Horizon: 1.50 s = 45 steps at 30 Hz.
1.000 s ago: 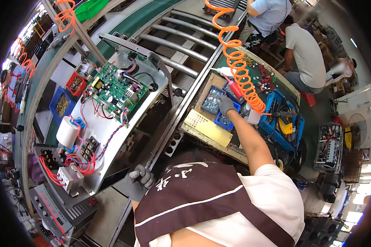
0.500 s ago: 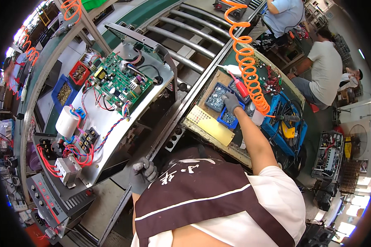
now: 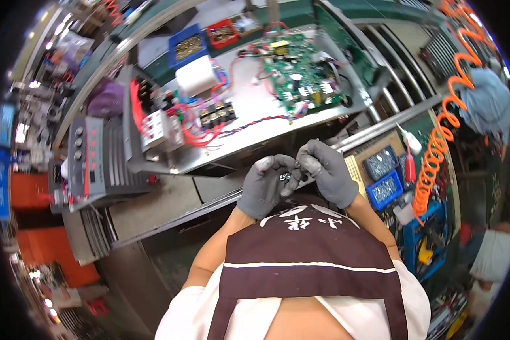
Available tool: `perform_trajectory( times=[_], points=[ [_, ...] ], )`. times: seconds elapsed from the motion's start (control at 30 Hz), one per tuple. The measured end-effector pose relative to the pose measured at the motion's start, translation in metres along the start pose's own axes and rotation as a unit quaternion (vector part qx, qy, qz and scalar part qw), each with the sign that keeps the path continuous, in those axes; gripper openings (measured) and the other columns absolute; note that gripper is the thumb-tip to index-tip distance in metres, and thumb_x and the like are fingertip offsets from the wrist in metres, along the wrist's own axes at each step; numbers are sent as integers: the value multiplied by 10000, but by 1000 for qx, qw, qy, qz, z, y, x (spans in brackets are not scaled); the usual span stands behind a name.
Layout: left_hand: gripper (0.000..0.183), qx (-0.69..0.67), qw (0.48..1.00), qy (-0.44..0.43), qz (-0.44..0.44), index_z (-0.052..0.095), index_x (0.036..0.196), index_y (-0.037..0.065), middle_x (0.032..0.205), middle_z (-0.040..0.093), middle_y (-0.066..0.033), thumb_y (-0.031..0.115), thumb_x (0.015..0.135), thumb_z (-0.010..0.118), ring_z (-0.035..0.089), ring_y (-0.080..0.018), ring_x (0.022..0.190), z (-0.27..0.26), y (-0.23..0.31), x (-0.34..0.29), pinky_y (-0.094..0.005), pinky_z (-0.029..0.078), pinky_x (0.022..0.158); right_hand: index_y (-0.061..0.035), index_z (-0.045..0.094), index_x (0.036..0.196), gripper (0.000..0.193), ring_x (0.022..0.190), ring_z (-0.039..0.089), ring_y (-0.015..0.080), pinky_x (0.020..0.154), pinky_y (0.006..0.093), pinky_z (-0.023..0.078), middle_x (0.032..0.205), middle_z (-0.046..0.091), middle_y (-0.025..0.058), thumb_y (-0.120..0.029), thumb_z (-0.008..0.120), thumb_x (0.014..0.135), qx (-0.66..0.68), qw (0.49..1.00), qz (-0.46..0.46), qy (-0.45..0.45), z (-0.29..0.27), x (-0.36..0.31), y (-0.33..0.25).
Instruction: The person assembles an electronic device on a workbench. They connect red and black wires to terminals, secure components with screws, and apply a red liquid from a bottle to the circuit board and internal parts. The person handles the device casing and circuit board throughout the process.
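My two grey-gloved hands are close together in front of my apron, at the near edge of an open metal chassis (image 3: 246, 127). Curled fingers of my left hand (image 3: 262, 187) hold a few small shiny metal nuts (image 3: 284, 177); washers among them cannot be ruled out. My right hand (image 3: 331, 174) is pinched at the left fingertips, and what lies between its fingers is too small to make out. The chassis carries a green circuit board (image 3: 300, 73), a white cylindrical capacitor (image 3: 196, 76), a terminal block (image 3: 216, 115) and red and blue wires.
Right of my hands are a blue bin of small hardware (image 3: 385, 190), a darker bin (image 3: 381, 163), a red bottle (image 3: 410, 168) and a hanging orange coiled hose (image 3: 434, 164). Behind the chassis sit a blue bin (image 3: 173, 55) and a red bin (image 3: 221, 34). A grey-black unit (image 3: 116, 158) stands left.
My right hand has left the hardware bins and come across to my left hand. The left hand has risen to meet it. My view has turned left toward the chassis.
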<state>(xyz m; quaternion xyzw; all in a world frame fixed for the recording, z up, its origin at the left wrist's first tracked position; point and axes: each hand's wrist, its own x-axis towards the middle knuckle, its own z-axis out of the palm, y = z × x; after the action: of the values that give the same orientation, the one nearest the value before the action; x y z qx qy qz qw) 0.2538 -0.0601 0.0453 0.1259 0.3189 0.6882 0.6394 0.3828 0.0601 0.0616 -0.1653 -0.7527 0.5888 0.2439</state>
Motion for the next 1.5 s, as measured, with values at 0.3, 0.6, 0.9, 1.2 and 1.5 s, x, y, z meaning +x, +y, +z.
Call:
perform_trajectory(
  times=[0.3, 0.6, 0.9, 1.2, 1.5],
  points=[
    [253, 222, 939, 188, 185, 534, 931, 39, 693, 434, 28, 282, 908, 466, 338, -40, 555, 16, 57, -49, -200, 230, 473, -66, 581, 899, 110, 809, 543, 305, 707, 394, 442, 819, 564, 113, -121, 616, 811, -155, 961, -203, -108, 47, 71, -52],
    [306, 223, 920, 250, 201, 519, 950, 41, 631, 378, 19, 337, 945, 439, 298, -56, 527, 8, 108, -97, -209, 226, 471, -47, 601, 858, 137, 759, 568, 295, 682, 367, 456, 804, 600, 105, -58, 671, 741, -146, 922, -310, -181, 91, 144, -91],
    [221, -17, 886, 279, 369, 544, 896, 54, 565, 338, 28, 254, 951, 467, 218, -61, 404, -58, 171, -141, -219, 196, 360, -82, 642, 915, 184, 865, 619, 360, 852, 436, 466, 834, 653, 168, -235, 583, 831, -221, 934, -216, -181, 167, 304, -53],
    [184, -51, 872, 376, 308, 563, 888, 64, 581, 405, 34, 232, 926, 497, 320, -63, 442, -83, 181, -104, -206, 267, 385, -73, 629, 939, 178, 835, 638, 329, 770, 408, 482, 821, 666, 152, -209, 600, 828, -168, 927, -217, -256, 165, 315, -50],
    [262, 25, 869, 368, 328, 547, 1100, 42, 1029, 617, -92, 225, 941, 448, 596, -186, 947, -74, 162, -96, -343, 469, 855, -70, 583, 868, 118, 786, 596, 327, 672, 413, 474, 797, 611, 123, -159, 630, 807, -184, 949, -231, -112, 179, 285, -48]
  ],
)
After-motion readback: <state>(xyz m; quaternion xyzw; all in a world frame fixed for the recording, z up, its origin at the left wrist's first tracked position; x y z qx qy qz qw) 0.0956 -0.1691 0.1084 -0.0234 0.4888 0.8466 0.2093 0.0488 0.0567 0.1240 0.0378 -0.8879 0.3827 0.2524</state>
